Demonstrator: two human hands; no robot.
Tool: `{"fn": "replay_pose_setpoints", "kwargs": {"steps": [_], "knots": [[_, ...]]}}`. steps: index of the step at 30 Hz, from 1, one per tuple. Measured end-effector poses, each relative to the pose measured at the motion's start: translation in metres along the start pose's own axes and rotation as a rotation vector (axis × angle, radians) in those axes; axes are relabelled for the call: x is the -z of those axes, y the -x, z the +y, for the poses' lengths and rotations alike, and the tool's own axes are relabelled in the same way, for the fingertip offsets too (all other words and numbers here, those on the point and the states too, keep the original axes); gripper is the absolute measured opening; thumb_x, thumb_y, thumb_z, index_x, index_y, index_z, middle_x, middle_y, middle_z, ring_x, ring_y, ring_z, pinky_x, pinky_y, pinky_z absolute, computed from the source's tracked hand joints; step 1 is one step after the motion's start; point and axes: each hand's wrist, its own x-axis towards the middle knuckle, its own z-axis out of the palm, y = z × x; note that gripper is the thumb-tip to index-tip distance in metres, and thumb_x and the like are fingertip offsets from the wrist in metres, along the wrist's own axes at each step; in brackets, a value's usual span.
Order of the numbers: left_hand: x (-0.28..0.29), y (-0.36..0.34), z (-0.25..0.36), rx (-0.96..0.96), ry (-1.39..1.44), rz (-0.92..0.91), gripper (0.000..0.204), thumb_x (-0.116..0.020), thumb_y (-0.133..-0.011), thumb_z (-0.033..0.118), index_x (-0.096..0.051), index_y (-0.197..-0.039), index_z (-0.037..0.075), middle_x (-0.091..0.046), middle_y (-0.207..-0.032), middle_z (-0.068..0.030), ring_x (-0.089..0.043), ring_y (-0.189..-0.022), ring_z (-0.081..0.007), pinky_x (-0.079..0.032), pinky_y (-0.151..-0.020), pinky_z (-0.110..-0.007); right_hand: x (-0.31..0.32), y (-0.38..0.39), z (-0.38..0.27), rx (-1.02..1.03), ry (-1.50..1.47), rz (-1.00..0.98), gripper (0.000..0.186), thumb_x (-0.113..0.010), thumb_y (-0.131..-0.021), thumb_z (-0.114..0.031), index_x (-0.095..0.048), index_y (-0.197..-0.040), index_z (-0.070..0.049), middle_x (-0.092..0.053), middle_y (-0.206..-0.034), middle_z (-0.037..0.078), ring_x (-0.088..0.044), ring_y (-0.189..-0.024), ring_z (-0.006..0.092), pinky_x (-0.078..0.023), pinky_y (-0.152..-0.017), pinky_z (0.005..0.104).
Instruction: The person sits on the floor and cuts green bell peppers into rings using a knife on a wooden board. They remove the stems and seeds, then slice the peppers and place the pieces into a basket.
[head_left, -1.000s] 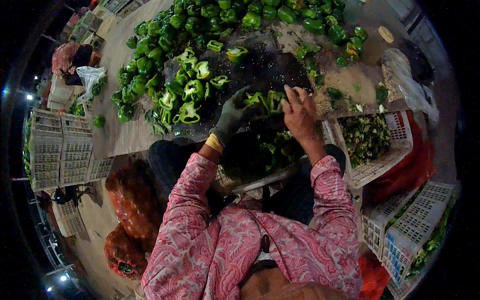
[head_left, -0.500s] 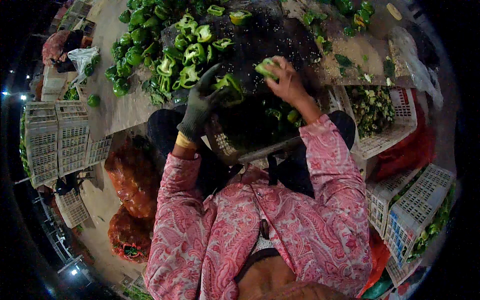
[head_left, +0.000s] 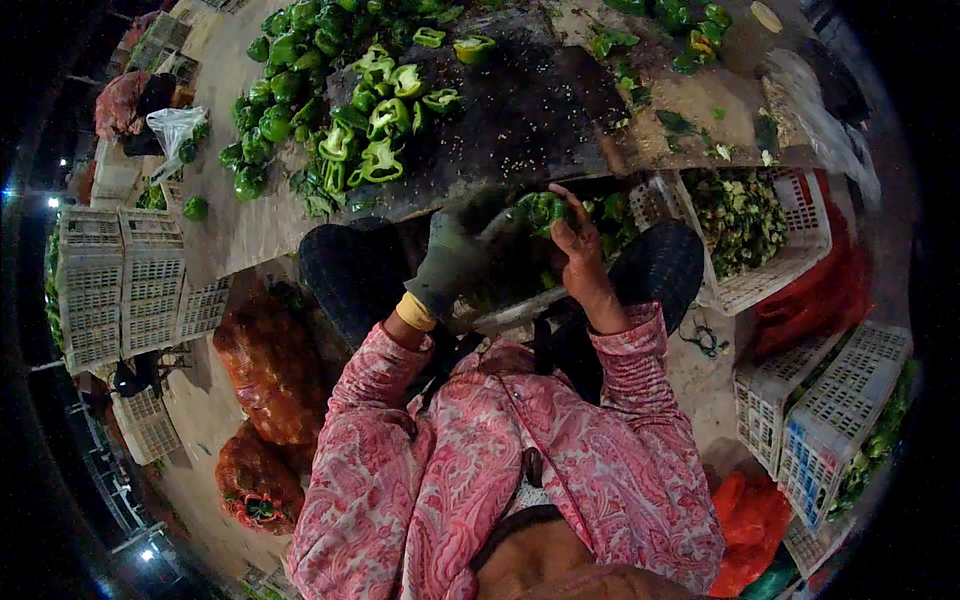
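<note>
Over the crate (head_left: 520, 312) between my knees, my right hand (head_left: 582, 250) is bare and closed around a green pepper piece (head_left: 543, 210), fingers raised along its side. Close by on the left is my left hand (head_left: 450, 250) in a dark grey-green glove with a yellow cuff. Its fingers are smeared by motion and point toward the pepper; whether they grip anything is hidden. Halved green peppers (head_left: 385, 120) lie cut side up on the dark board (head_left: 520, 110) ahead, among scattered seeds. More green peppers (head_left: 610, 215) show in the crate's shadow.
Whole green peppers (head_left: 285, 85) are heaped at the far left. On the right stands a white crate (head_left: 770, 285) of trimmings. Stacked crates (head_left: 95, 290) and orange net sacks (head_left: 265, 370) stand at left, more crates (head_left: 835, 410) at lower right. A person (head_left: 125, 105) crouches far left.
Both hands have come back off the board's edge toward me, closer together over the crate. The pepper half no longer shows in my left hand; another half now lies at the pile's near edge.
</note>
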Motion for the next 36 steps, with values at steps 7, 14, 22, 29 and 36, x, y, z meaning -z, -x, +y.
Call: {"fn": "replay_pose_setpoints", "kwargs": {"steps": [7,14,22,29,36], "knots": [[-0.049,-0.011,-0.004,0.244,0.521,-0.065,0.038,-0.064,-0.092,0.019,-0.057,-0.123,-0.001,-0.063,-0.116,-0.0068,-0.058,-0.103,-0.0146,-0.048,-0.089,-0.029,-0.001,0.014,0.011,0.277,0.339,0.094,0.062,-0.066,-0.083,-0.018,-0.041,-0.138,-0.007,-0.045,-0.135,0.01,-0.044,-0.123,0.0234,-0.034,-0.105,0.0368],[-0.05,0.009,-0.025,0.151,0.206,-0.148,0.034,-0.06,-0.093,0.02,-0.057,-0.121,0.001,-0.062,-0.117,-0.0076,-0.059,-0.102,-0.0159,-0.048,-0.085,-0.03,0.002,0.032,0.02,0.114,0.188,0.087,0.054,-0.06,-0.092,-0.034,-0.042,-0.138,-0.01,-0.043,-0.135,0.012,-0.038,-0.129,0.0269,-0.027,-0.109,0.0384],[-0.051,0.006,-0.032,-0.292,-0.556,-0.461,0.049,-0.077,-0.074,0.022,-0.058,-0.115,0.002,-0.062,-0.099,-0.0152,-0.061,-0.098,-0.032,-0.05,-0.078,-0.038,-0.001,0.051,0.016,-0.188,0.173,0.146,0.066,-0.066,-0.087,-0.049,-0.048,-0.134,-0.005,-0.051,-0.128,0.013,-0.051,-0.116,0.0225,-0.041,-0.099,0.0376],[-0.083,0.02,0.008,0.314,0.402,-0.256,0.045,-0.072,-0.079,0.009,-0.053,-0.12,0.004,-0.059,-0.109,-0.0127,-0.058,-0.108,-0.0303,-0.043,-0.093,-0.04,0.0,0.042,0.015,-0.172,0.065,0.24,0.039,-0.069,-0.087,-0.032,-0.064,-0.112,-0.003,-0.065,-0.1,0.009,-0.063,-0.085,0.0168,-0.049,-0.077,0.0293],[-0.052,0.01,-0.01,-0.317,-0.331,-0.357,0.035,-0.07,-0.08,0.018,-0.062,-0.112,0.005,-0.061,-0.105,-0.0137,-0.054,-0.096,-0.0321,-0.042,-0.084,-0.041,-0.009,0.036,0.02,-0.173,-0.067,0.274,0.031,-0.066,-0.091,-0.027,-0.069,-0.106,0.0,-0.068,-0.1,0.004,-0.06,-0.092,0.0094,-0.049,-0.08,0.0248]]}}
